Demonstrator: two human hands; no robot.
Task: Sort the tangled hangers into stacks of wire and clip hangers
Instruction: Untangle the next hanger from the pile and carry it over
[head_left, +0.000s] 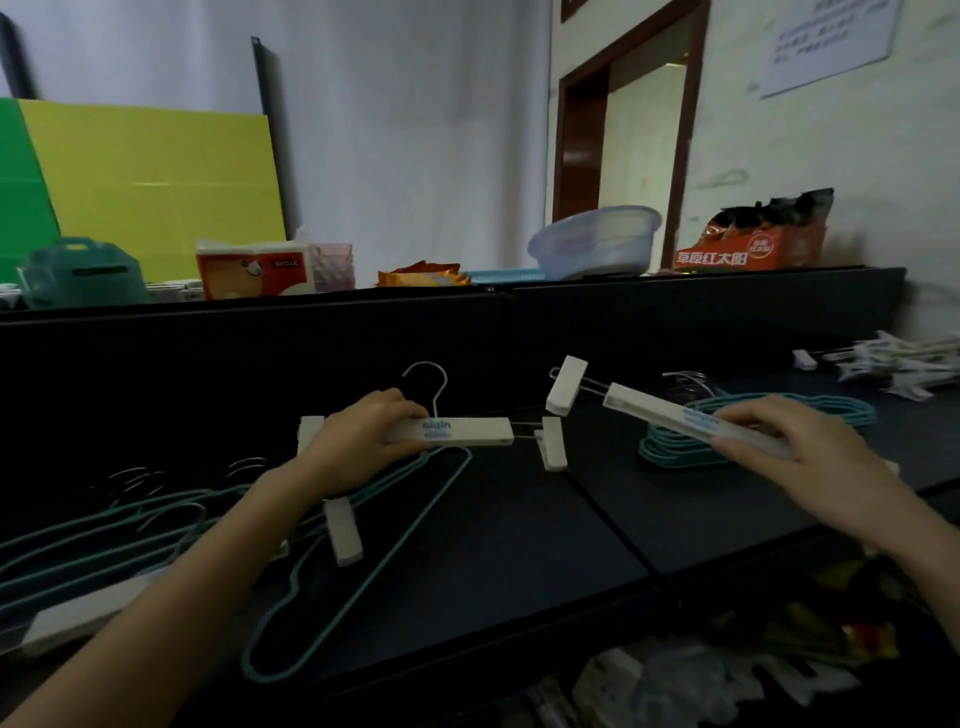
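My left hand reaches in from 7 o'clock, fingers curled round a white clip hanger, above the tangled pile at 8. My right hand reaches in from 4, gripping a second clip hanger over the teal wire stack at 3. The clip stack lies on the worktop at 2.

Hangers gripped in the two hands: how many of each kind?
White clip hangers: 2, left clip hanger in the left hand, right clip hanger in the right hand.
Teal wire hangers: 0 visibly gripped.
Total: 2.
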